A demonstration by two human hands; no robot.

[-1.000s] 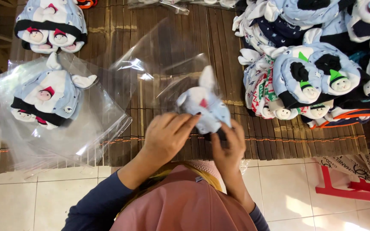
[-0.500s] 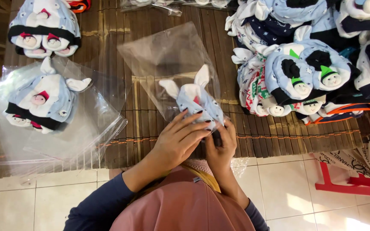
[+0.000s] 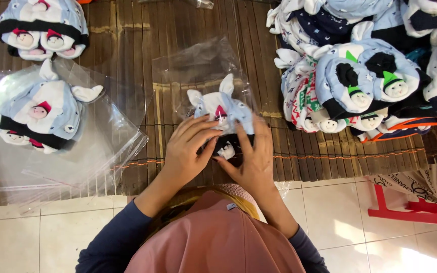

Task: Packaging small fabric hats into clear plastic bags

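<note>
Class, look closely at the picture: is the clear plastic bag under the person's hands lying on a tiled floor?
No: the clear plastic bag lies on the slatted bamboo mat, with both the left hand and right hand on the hat there.
</note>
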